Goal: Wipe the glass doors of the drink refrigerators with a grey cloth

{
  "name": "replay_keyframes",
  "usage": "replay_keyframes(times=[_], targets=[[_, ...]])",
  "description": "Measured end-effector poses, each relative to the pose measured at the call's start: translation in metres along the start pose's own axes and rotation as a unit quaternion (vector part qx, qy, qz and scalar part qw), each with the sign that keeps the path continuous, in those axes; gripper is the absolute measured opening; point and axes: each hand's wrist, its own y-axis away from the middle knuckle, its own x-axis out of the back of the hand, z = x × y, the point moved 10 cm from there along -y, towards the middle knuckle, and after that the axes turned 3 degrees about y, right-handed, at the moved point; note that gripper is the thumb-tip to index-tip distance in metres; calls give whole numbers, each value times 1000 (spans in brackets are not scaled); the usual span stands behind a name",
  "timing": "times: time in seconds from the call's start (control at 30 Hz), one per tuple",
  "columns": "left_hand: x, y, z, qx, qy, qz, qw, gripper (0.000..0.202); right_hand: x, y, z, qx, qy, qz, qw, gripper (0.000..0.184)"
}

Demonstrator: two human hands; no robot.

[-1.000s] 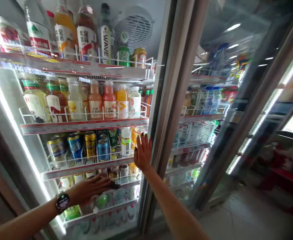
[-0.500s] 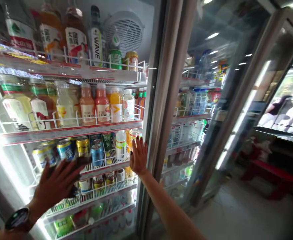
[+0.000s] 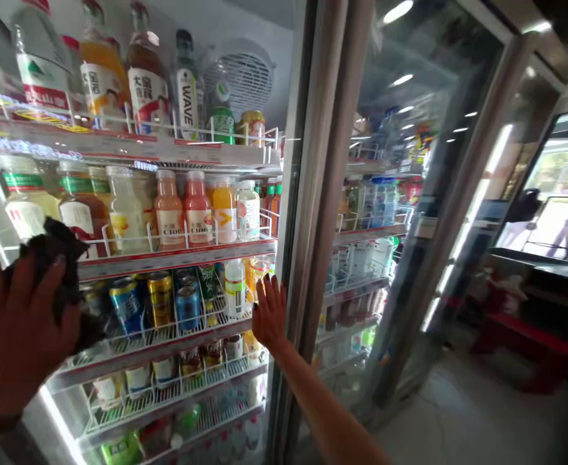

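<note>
My left hand (image 3: 20,329) is at the left edge, pressing a dark cloth (image 3: 64,258) against the glass door of a drinks cooler; the cloth sticks out above and to the right of my fingers. My right hand (image 3: 268,313) lies flat and open on the same glass, fingers spread upward, next to the metal door frame (image 3: 308,194). Behind the glass are shelves of juice bottles (image 3: 182,206) and cans (image 3: 161,297).
A white fan grille (image 3: 238,77) sits at the back of the top shelf. A second cooler with a glass door (image 3: 385,226) stands to the right. Further right are a tiled floor (image 3: 458,413), a red bench (image 3: 530,336) and a bright window.
My left hand has swept the cloth up and to the left across the glass, from the lower shelves to the second shelf. My right hand has stayed flat by the frame.
</note>
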Motion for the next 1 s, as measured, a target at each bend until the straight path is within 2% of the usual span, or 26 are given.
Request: replay_keyframes(times=[0.03,0.07,0.13,0.2,0.23,0.27,0.3,0.33,0.37,0.43,0.5,0.53,0.57,0.6,0.63,0.67,0.73,0.8,0.87,0.9,0.93,0.97,1.0], targets=[[-5,29,12,26,12,26,999,77,2,-1,0,0,3,4,1000,69],[-17,65,35,-1,21,29,999,78,3,-1,0,1,6,6,1000,69],[-55,149,77,-64,48,-45,996,85,4,-2,-1,2,12,6,1000,69],[-81,226,117,-186,64,-112,974,88,5,-1,-1,4,10,9,1000,69],[-87,252,127,-235,67,-135,960,89,6,0,-1,6,5,9,1000,69],[-89,264,130,-270,69,-148,949,90,6,0,-2,8,0,10,1000,70],[-87,261,126,-284,70,-151,944,90,7,-1,-2,10,-3,12,1000,70],[-81,242,116,-278,70,-145,947,89,8,-2,-2,10,-4,16,1000,70],[-73,212,104,-262,66,-132,954,88,8,-4,-2,9,-4,20,1000,70],[-50,132,76,-203,49,-86,974,85,10,-8,-2,11,-5,24,1000,71],[-18,55,54,-114,28,-10,993,79,11,-7,-2,9,-7,17,1000,73],[-11,28,46,-56,37,-3,998,78,10,-3,-2,4,-9,10,1000,74],[-6,14,46,-16,44,6,999,77,9,4,-1,-2,-12,0,1000,75],[-6,13,52,13,50,11,999,75,7,16,-1,-11,-15,-7,1000,75],[-13,25,64,33,52,7,998,75,5,32,-2,-16,-17,-12,1000,75],[-25,50,81,34,49,1,998,75,3,51,-2,-18,-19,-15,1000,75],[-65,127,129,-21,32,-28,999,79,-3,94,-2,-10,-17,-19,1000,75],[-115,229,186,-160,6,-74,984,84,-9,132,0,7,-14,-17,1000,75],[-155,332,230,-307,-25,-115,944,79,-13,159,4,32,-16,-22,999,75],[-169,374,241,-356,-40,-131,924,78,-14,167,6,44,-17,-25,999,75],[-178,404,245,-380,-57,-144,912,78,-14,173,8,57,-17,-28,998,75],[-184,422,244,-381,-72,-156,908,81,-14,177,9,67,-17,-30,997,75],[-187,429,239,-365,-85,-165,912,84,-14,179,10,75,-16,-30,997,74]])
